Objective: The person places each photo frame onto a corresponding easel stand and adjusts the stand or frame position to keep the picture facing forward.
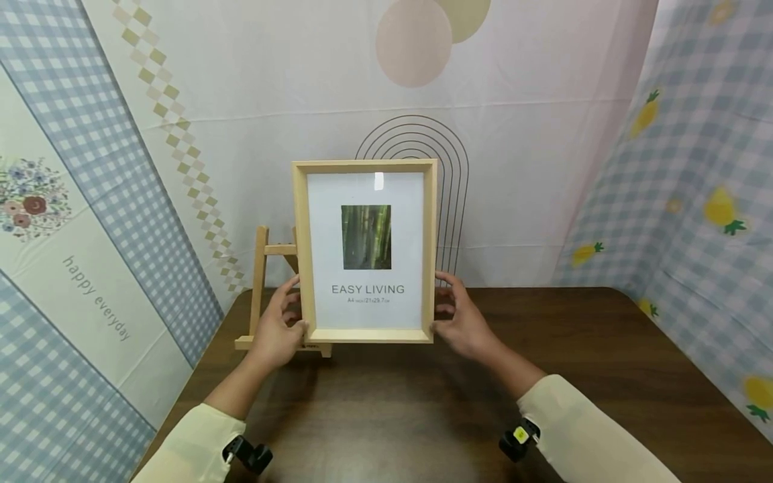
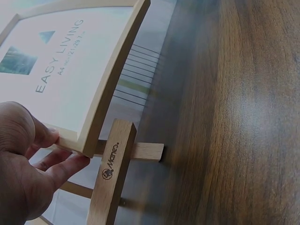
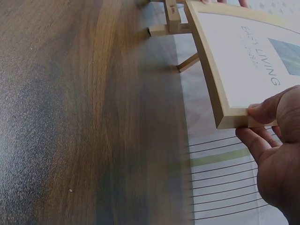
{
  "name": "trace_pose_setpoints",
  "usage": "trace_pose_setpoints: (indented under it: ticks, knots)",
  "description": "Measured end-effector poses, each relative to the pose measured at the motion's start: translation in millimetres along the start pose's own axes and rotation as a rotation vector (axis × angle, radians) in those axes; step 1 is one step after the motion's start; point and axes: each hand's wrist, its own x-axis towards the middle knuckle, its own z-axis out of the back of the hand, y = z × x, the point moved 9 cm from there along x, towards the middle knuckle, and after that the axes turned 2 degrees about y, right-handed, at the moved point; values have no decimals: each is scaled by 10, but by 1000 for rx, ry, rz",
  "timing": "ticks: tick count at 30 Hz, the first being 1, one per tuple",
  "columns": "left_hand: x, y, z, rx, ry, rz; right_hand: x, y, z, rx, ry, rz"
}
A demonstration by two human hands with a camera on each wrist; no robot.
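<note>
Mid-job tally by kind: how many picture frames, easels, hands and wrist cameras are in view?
Picture frame: 1
Easel: 1
Hands: 2 (left hand, right hand)
Wrist cameras: 2 (left camera, right camera)
Total: 6

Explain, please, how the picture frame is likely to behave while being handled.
The picture frame is probably stiff, judging by its thick, wood-like border. Its reflective front panel may be slippery and perhaps fragile. Stood alone, its shallow shape could tip.
</note>
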Motion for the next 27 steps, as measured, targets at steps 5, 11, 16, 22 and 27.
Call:
trace_pose_setpoints:
  ticks: [5, 11, 16, 22, 27]
  knots:
    - [-3, 4, 33, 16, -8, 9, 29, 28, -42, 5, 5, 20]
    - [-20, -16, 73, 12, -11, -5, 53, 31, -75, 13, -2, 17]
    - [-23, -8, 99, 1, -10, -17, 57, 27, -104, 21, -5, 5]
    - [-27, -5, 127, 0, -19, -27, 71, 18, -130, 25, -8, -4]
    - [-32, -5, 135, 12, -32, -16, 97, -7, -135, 31, 2, 11]
